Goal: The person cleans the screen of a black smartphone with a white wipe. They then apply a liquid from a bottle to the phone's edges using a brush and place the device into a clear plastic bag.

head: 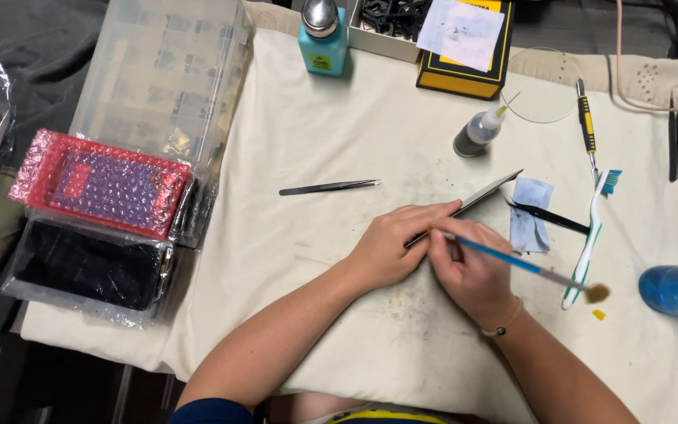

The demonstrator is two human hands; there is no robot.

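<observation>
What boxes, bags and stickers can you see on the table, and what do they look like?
Red bubble-wrap packet: left edge, flat rectangle, purple inside.
Clear bag: just below it, holding something flat and black.
Teal dispenser bottle: top middle, silver cap, small yellow label.
Yellow-and-black box: top right of middle, white paper on it.

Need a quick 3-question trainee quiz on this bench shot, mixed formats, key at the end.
1. True or false: the right hand holds a blue-handled brush.
2. What lies on the cloth left of the hands? A) tweezers B) scissors C) a spoon
3. Fill in: the left hand steadies a thin flat ___ panel.

Key: 1 true. 2 A, the black tweezers. 3 dark.
</observation>
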